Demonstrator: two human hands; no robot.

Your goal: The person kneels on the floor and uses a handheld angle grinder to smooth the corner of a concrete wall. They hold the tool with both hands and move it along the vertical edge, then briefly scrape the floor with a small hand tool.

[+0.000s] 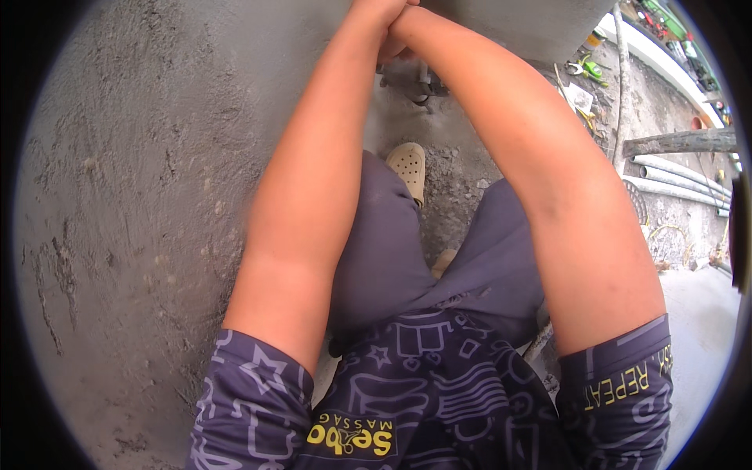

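Both my arms reach forward and meet at the top edge of the head view. My left hand (382, 8) is mostly cut off there, next to the right wrist, so its fingers do not show. My right hand (393, 48) is largely hidden behind the forearms, with only a small part visible. What either hand holds, if anything, cannot be made out. Close by on the left stands a rough grey wall of cement plaster (149, 157). Ahead, a smoother grey surface (517, 27) lies beyond the hands.
Below the hands are some small dark fittings (419, 88), too unclear to name. A beige perforated clog (407, 168) rests on the rough ground. To the right lie grey pipes (681, 182), a wooden pole (681, 142) and a green-handled tool (589, 70).
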